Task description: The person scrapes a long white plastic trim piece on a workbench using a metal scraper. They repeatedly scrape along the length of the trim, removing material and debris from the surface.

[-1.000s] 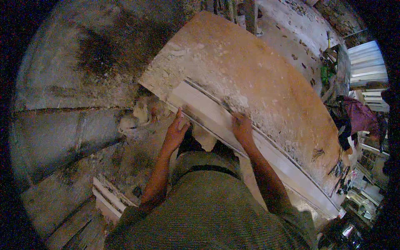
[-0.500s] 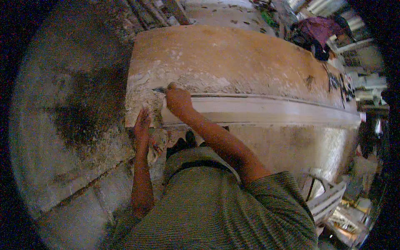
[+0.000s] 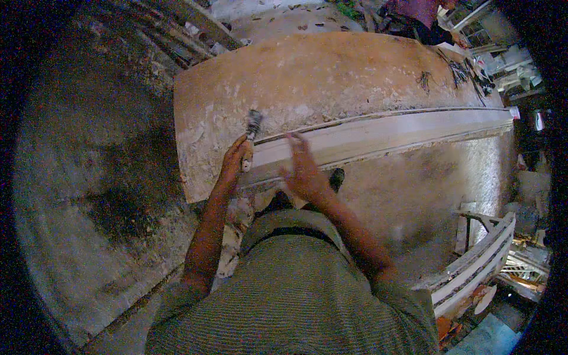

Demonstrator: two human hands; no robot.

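Observation:
In my left hand [image 3: 233, 158] is a brush [image 3: 248, 152] with a pale handle, its dark, whitish-caked bristles pointing away from me. The hand's fingers are closed around the handle, over the near left end of a long white moulding [image 3: 378, 141]. My right hand [image 3: 305, 173] hovers over the moulding to the right of the brush, fingers apart and holding nothing. The moulding lies across a large orange-brown board [image 3: 319, 65] spattered with white crust. Its far edge carries a narrow raised ridge.
At the far right of the board lie several dark thin strands [image 3: 458, 74]. A person [image 3: 414, 18] in a maroon top is beyond that corner. White slatted pieces [image 3: 473, 266] stand at the lower right. Long beams [image 3: 201, 23] lie at the upper left, beside a stained floor [image 3: 118, 136].
The brush has passed from my right hand to my left. My right hand has moved right and opened. The view has turned, and the person at the far right is now partly cut off.

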